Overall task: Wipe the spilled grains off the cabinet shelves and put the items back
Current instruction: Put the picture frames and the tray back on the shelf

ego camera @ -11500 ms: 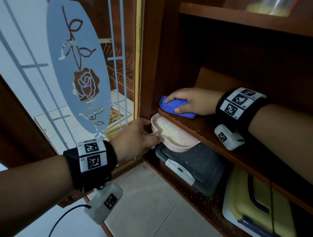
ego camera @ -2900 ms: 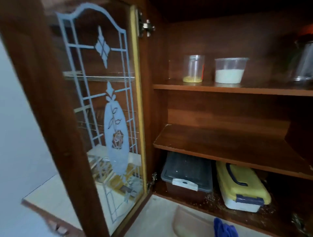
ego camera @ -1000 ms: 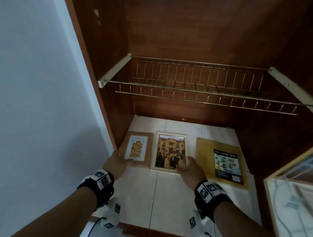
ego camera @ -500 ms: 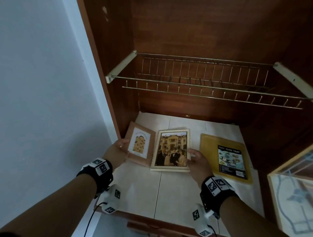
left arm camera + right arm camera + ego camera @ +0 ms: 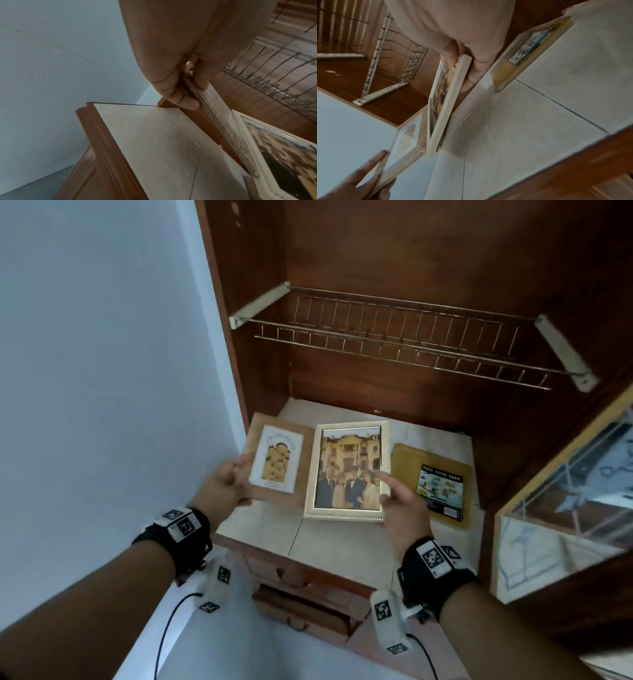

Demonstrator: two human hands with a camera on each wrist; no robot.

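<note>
Left hand (image 5: pixel 224 491) pinches the brown frame (image 5: pixel 277 460) at 9 o'clock; right hand (image 5: pixel 402 508) grips the white frame (image 5: pixel 349 470) beside it, both tilted off the tabletop (image 5: pixel 270 529). Thin edge pinches: either could slip and crack its glass.

Your left hand (image 5: pixel 224 487) is gripping the brown frame (image 5: pixel 277 462); your right hand (image 5: pixel 401 510) is holding the white frame (image 5: pixel 349 472) beside a yellow tray (image 5: pixel 404 463).

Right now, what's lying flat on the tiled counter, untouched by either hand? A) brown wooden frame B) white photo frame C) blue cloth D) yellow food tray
D: the yellow food tray lies flat on the tiled counter, while the left hand grips the brown wooden frame and the right hand grips the white photo frame.
</note>
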